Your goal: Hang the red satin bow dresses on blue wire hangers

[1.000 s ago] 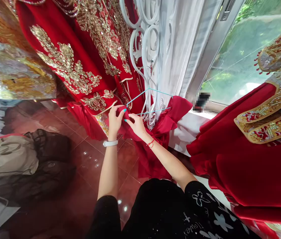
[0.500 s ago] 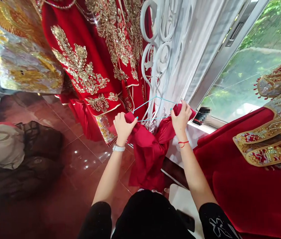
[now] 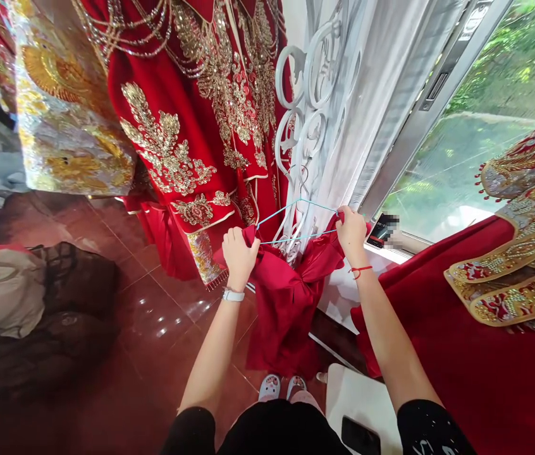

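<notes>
The left hand (image 3: 239, 256) is clamping one top corner of a red garment (image 3: 281, 322) at a blue hanger's (image 3: 300, 200) end; the right hand (image 3: 353, 235) is gripping the opposite corner. The garment is hanging down between both arms, near white scrolled metalwork (image 3: 281, 88).

A glossy reddish-brown tiled floor (image 3: 153, 360) with pale joints fills the lower left and centre, specked with reflections. A dark sheer bundle (image 3: 75, 354) lies on it at far left. White shoes (image 3: 270, 387) stand at bottom centre. Beside them, a white stool top (image 3: 343, 392) carries a black phone (image 3: 360, 436). Right of centre, a white ledge (image 3: 398, 251) holds a partly pixelated device (image 3: 380, 232).
</notes>
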The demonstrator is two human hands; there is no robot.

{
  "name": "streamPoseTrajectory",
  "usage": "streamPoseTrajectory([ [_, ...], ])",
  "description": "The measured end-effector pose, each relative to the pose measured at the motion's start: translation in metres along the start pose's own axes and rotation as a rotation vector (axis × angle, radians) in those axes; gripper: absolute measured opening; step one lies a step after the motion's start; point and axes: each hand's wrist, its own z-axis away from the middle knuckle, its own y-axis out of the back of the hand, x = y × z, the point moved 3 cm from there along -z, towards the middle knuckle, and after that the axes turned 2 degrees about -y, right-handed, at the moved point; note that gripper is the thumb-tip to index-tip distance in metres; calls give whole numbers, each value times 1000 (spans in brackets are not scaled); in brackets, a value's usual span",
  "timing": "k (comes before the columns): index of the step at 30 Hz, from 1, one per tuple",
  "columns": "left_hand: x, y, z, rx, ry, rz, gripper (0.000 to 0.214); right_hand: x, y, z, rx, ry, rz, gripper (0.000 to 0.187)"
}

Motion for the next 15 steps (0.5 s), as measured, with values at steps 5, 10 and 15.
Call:
streamPoseTrajectory([
  [5, -5, 6, 0, -27, -60, -23, 21, -10, 10, -1, -160, -19, 224, 40],
  [10, 0, 14, 1, 0, -18, -65, 25, -13, 11, -5, -190, -6, 297, 43],
  [15, 5, 25, -3, -27, 0, -149, 31, 23, 6, -37, -169, 24, 41, 40],
])
